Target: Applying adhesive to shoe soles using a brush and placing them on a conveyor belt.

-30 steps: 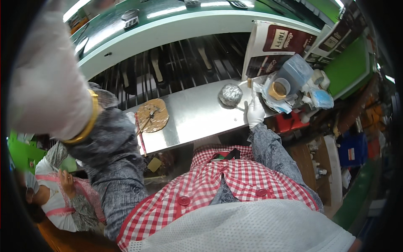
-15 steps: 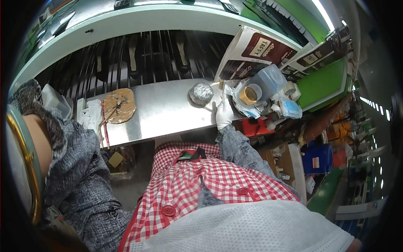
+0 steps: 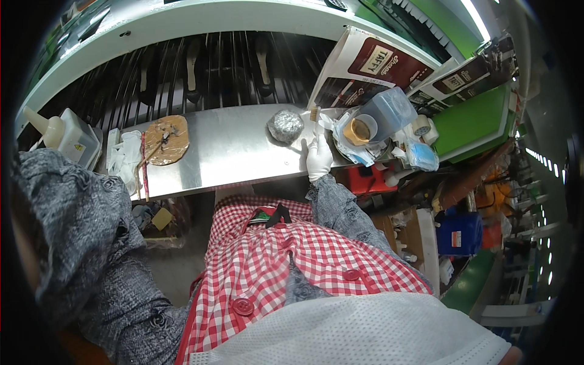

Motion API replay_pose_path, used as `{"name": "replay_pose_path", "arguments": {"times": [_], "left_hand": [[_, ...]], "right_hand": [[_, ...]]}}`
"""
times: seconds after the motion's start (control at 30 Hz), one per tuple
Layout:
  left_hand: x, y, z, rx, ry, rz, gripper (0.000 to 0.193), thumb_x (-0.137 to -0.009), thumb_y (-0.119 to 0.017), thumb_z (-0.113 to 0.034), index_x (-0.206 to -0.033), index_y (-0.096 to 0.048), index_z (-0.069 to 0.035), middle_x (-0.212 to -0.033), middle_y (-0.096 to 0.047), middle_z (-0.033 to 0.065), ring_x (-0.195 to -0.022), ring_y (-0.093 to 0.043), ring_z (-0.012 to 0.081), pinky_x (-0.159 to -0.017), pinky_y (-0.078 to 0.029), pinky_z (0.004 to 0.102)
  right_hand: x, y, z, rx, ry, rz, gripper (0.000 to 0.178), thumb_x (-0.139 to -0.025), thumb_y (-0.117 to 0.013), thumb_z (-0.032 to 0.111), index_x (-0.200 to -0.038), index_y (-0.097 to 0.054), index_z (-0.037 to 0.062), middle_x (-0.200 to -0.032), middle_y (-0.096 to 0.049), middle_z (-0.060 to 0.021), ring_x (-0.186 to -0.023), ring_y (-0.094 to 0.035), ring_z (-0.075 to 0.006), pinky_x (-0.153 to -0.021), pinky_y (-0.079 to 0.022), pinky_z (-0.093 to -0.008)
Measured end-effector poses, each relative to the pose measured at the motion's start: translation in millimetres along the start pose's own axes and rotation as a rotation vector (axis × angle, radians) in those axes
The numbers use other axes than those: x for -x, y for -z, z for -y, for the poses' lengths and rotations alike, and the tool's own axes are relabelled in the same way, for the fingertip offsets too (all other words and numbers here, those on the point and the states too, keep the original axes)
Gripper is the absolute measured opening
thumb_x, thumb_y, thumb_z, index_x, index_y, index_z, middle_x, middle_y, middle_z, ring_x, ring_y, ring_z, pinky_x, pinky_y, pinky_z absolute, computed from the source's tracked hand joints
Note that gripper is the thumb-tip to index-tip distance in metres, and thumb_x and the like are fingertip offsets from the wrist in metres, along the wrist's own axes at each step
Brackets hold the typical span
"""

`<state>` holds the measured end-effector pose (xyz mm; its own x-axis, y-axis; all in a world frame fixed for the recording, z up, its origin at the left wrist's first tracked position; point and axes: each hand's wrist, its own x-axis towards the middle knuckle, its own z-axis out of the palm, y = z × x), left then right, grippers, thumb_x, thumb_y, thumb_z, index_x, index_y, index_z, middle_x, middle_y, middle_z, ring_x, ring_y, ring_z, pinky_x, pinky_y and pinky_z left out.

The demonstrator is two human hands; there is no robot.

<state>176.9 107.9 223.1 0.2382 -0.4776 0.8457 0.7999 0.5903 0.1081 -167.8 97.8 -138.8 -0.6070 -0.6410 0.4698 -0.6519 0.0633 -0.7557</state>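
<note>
My right hand (image 3: 319, 160), in a white glove, is closed around a small brush (image 3: 315, 115) with tan bristles pointing up and away from me. It rests over the metal ledge (image 3: 231, 152), just right of a ball wrapped in crinkled silver foil (image 3: 285, 126), not touching it. To its right is a foil-lined dish (image 3: 350, 149) holding a small cup (image 3: 360, 131) with an amber inside. My left arm (image 3: 79, 225) is bent up at the left edge in a grey sleeve; the hand itself lies outside the picture.
On the ledge's left lie a brown tape-covered disc (image 3: 167, 140), thin sticks (image 3: 145, 164), white gloves (image 3: 126, 155) and a white squeeze bottle (image 3: 70, 137). A clear blue tub (image 3: 392, 112), tape rolls (image 3: 423, 126) and a green board (image 3: 465, 125) stand right. Behind runs a dark rack of bars (image 3: 225, 79).
My left arm has swung down and lower at the left, uncovering the squeeze bottle. My right hand keeps the brush near the foil ball. The whole view has shifted slightly.
</note>
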Motion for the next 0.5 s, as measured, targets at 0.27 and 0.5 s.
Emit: {"name": "replay_pose_path", "arguments": {"times": [0.27, 0.5], "left_hand": [[4.3, 6.3, 2.8, 0.022, 0.007, -0.007, 0.022, -0.091, -0.05, -0.012, -0.106, -0.063, -0.001, -0.108, -0.063, 0.0124, -0.105, -0.058, 0.0252, -0.097, -0.044, 0.0447], [3.7, 4.6, 2.0, 0.004, -0.1, -0.015, 0.021, -0.091, -0.051, -0.012, -0.104, -0.063, -0.002, -0.107, -0.063, 0.0115, -0.103, -0.058, 0.0242, -0.096, -0.044, 0.0446]], "right_hand": [[0.8, -1.2, 0.6, -0.018, 0.034, -0.025, 0.025, -0.092, -0.049, 0.018, -0.109, -0.062, 0.0044, -0.087, -0.064, -0.0217, -0.081, -0.063, -0.0392, -0.072, -0.049, -0.0443], [9.3, -7.4, -2.9, -0.095, 0.021, 0.025, 0.031, -0.093, -0.05, 0.015, -0.12, -0.06, 0.0042, -0.093, -0.065, -0.0228, -0.085, -0.064, -0.0386, -0.074, -0.051, -0.0417]]}}
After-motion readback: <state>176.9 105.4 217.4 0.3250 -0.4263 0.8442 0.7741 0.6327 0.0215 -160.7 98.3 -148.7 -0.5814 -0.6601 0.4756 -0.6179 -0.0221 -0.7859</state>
